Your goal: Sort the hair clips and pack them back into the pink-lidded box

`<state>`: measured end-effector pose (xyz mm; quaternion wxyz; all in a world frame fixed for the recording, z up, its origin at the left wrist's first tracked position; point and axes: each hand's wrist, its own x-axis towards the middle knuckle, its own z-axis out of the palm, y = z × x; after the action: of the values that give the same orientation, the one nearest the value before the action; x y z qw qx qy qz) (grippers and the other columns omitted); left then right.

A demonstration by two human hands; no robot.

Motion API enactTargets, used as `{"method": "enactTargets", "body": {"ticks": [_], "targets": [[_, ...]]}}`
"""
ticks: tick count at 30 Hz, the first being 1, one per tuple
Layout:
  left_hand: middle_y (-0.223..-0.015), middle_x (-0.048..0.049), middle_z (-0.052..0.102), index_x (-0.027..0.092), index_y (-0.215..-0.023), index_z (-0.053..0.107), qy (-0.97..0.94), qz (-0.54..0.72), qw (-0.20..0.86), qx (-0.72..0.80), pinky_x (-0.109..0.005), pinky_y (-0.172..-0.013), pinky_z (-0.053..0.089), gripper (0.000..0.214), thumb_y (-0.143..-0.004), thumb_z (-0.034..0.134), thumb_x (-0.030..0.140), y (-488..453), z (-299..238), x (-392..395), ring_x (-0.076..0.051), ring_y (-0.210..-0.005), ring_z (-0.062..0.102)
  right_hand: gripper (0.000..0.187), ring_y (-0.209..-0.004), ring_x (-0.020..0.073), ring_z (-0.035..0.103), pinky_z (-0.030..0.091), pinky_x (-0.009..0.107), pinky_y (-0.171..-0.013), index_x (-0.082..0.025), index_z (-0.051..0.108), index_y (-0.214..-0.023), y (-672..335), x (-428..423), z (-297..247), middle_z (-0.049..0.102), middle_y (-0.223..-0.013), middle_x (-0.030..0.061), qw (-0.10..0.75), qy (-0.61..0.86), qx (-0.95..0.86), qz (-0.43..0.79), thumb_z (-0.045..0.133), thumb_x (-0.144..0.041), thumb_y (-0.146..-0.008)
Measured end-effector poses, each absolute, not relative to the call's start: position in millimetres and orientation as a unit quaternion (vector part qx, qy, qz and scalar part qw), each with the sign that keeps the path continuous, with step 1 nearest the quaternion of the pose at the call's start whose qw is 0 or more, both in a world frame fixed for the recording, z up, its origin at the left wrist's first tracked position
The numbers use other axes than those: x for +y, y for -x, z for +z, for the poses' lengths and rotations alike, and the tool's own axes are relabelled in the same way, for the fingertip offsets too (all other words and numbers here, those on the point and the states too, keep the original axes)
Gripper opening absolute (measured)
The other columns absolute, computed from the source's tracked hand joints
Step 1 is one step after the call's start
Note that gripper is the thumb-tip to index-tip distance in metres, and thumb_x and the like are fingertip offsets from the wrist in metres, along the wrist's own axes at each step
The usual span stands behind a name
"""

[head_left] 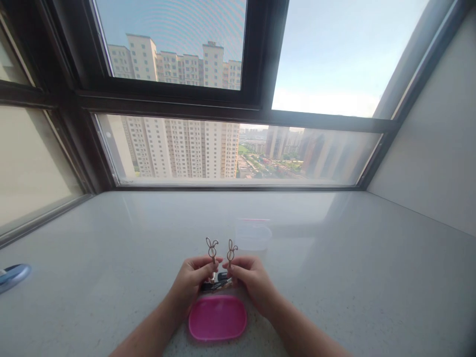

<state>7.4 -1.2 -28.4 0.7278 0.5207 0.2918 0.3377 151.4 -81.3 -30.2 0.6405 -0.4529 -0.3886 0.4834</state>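
Note:
My left hand (191, 282) is closed in a pinch on a small stick topped with a rabbit-ear shape (211, 246), held upright. My right hand (251, 280) pinches a second rabbit-topped stick (231, 249) the same way, close beside the first. Between and below the hands lie a few dark small items (215, 283) that I cannot make out. A pink oval lid or dish (217, 318) lies flat on the counter just below the hands. A clear plastic container (253, 237) stands just behind the hands.
The pale stone counter (353, 277) runs to a wide window (238, 148) at the back. A wall rises on the right. A blue-grey object (13, 275) lies at the far left edge.

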Motion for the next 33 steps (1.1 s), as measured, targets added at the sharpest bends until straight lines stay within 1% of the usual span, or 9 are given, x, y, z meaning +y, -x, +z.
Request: {"method": "enactTargets", "body": {"ticks": [5, 10, 19, 33], "targets": [[-0.057, -0.0009, 0.055, 0.01, -0.083, 0.072, -0.537, 0.329, 0.723, 0.286, -0.02, -0.048, 0.032, 0.028, -0.064, 0.071, 0.031, -7.3, -31.5, 0.6, -0.008, -0.049, 0.042, 0.022, -0.043, 0.0067, 0.044, 0.033, 0.019, -0.045, -0.01, 0.069, -0.068, -149.8, -81.5, -26.4, 0.056, -0.051, 0.0003, 0.631, 0.472, -0.397, 0.471, 0.067, -0.032, -0.066], [-0.06, -0.0013, 0.055, 0.011, -0.088, 0.071, -0.546, 0.326, 0.722, 0.273, -0.02, -0.049, 0.03, 0.026, -0.069, 0.068, 0.028, -6.4, -32.8, 0.6, -0.007, -0.051, 0.041, 0.026, -0.041, 0.0065, 0.044, 0.031, 0.018, -0.041, -0.01, 0.065, -0.063, -146.4, -80.7, -24.1, 0.055, -0.051, -0.0001, 0.625, 0.485, -0.415, 0.448, 0.064, -0.035, -0.07], [-0.063, -0.0021, 0.055, 0.01, -0.091, 0.07, -0.532, 0.313, 0.74, 0.267, -0.021, -0.053, 0.034, 0.026, -0.071, 0.066, 0.026, -6.4, -33.8, 1.6, -0.008, -0.054, 0.045, 0.02, -0.04, 0.0068, 0.045, 0.034, 0.018, -0.04, -0.01, 0.067, -0.068, -150.8, -78.7, -28.1, 0.056, -0.053, 0.0004, 0.641, 0.489, -0.408, 0.429, 0.062, -0.03, -0.069], [-0.064, -0.0031, 0.056, 0.01, -0.095, 0.069, -0.574, 0.31, 0.703, 0.283, -0.021, -0.053, 0.035, 0.032, -0.071, 0.066, 0.031, -5.7, -33.8, 2.7, -0.009, -0.056, 0.045, 0.019, -0.041, 0.0065, 0.046, 0.035, 0.018, -0.041, -0.01, 0.068, -0.07, -151.9, -80.2, -23.7, 0.055, -0.053, 0.0003, 0.641, 0.496, -0.414, 0.415, 0.061, -0.027, -0.069]]}}
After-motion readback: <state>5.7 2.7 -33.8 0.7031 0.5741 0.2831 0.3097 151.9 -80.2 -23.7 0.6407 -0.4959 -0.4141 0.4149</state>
